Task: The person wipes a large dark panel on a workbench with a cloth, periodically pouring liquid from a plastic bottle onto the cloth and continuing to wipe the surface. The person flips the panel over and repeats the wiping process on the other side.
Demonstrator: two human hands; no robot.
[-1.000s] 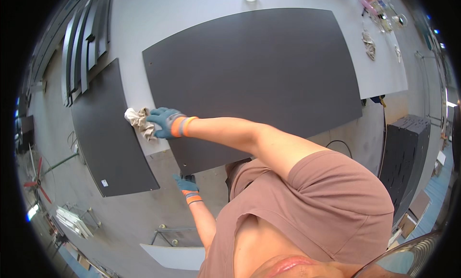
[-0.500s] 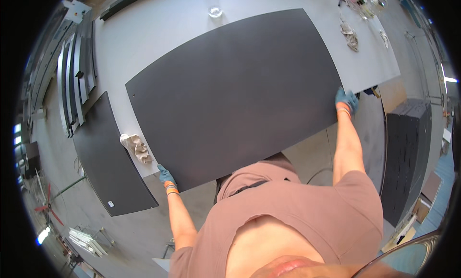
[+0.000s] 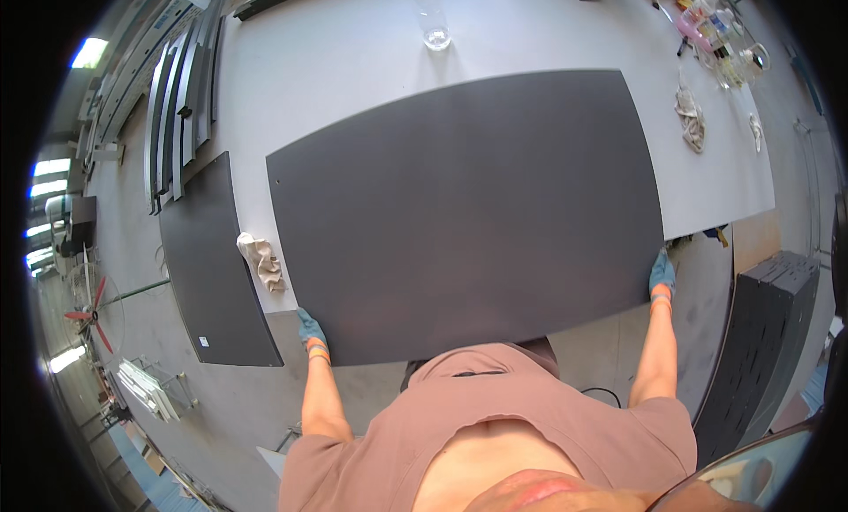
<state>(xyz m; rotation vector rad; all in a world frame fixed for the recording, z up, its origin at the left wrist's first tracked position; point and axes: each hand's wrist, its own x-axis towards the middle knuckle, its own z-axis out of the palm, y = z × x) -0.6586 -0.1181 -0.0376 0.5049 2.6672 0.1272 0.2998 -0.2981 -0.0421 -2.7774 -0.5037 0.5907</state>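
A large dark grey panel [image 3: 468, 212] lies over the light worktable [image 3: 344, 61], its near edge jutting past the table toward my body. My left hand [image 3: 310, 326], in a blue-grey glove, is closed on the panel's left side by the near corner. On the opposite side, my similarly gloved right hand [image 3: 662, 275] grips the right edge; the fingers under the panel are hidden. Beside the left edge rests a crumpled beige cloth [image 3: 262, 260].
Farther left are another dark panel [image 3: 212, 282] and several long metal profiles [image 3: 187, 97]. A clear bottle [image 3: 433, 22] stands beyond the panel. Bottles [image 3: 720, 39] and a rag [image 3: 691, 119] occupy the far right. A dark stack [image 3: 760, 335] stands on the right.
My right hand has come nearer my body along the right edge. In the picture, the panel sits lower and straighter, while the whole view has also shifted.
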